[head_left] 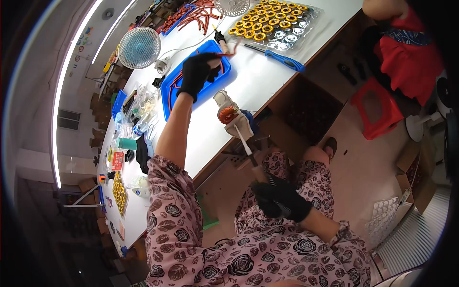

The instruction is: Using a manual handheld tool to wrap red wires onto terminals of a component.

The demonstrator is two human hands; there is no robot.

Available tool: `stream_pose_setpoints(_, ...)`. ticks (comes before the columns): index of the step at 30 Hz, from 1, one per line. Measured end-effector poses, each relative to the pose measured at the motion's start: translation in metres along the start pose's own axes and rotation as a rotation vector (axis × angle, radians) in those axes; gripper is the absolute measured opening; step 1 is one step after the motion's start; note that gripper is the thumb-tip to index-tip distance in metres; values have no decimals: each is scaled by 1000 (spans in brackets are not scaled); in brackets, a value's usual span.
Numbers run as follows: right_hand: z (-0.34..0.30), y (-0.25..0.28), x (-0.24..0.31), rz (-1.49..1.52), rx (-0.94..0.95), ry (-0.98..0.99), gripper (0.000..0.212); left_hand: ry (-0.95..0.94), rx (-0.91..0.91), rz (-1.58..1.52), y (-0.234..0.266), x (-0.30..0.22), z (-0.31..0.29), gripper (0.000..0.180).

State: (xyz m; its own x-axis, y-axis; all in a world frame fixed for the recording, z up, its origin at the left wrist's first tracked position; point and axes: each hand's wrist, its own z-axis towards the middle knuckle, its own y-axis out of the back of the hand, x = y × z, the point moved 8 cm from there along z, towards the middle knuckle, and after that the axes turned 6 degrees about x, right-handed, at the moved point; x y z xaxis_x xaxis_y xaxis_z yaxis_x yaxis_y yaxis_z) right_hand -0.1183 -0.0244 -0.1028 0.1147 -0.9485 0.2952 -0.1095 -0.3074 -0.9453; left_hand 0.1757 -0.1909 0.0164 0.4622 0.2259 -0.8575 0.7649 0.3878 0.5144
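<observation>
My left hand [196,72], in a black glove with bare fingertips, is over a blue tray [167,103]. Its fingers pinch a red wire [228,54], blurred at its free end. More red wires lie in the tray. My right hand [282,200], also gloved in black, is closed around the handle of a hand tool with a thin pale shaft [243,139]. The shaft reaches up to a whitish holder [239,125] at the table's edge. In that holder sits a ring coil [227,114] wound with orange-red wire. The tool's tip cannot be made out.
Yellow ring cores [260,20] fill a clear plastic tray at the far side. A blue-handled tool [285,60] lies near the table edge. Small fans [139,48], cut red wires [203,13] and bagged items [143,107] stand about. A red stool [382,112] is on the floor right.
</observation>
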Motion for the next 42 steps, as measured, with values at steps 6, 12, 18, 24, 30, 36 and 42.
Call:
stream_pose_setpoints(6,69,-54,34,226,126,281,19,209,-70,-363,7,87,-31,18)
stream_pose_setpoints(12,26,-5,25,167,115,-7,15,216,-42,-349,8,94,-47,21)
stream_pose_setpoints(18,-52,-4,-1,345,181,-109,20,-157,-127,-138,26,9,-106,34)
stream_pose_setpoints(24,-184,33,-26,220,-89,21,25,-553,73,678,-58,-63,-178,34)
stream_pose_setpoints(30,-188,46,22,-293,-410,115,22,-580,361,1161,-133,-73,-168,48)
stream_pose_setpoints(36,-106,35,51,-316,-473,396,25,-746,61,824,-74,-111,-47,19)
stream_pose_setpoints(42,9,11,-3,42,16,29,21,105,13,-38,4,32,4,22)
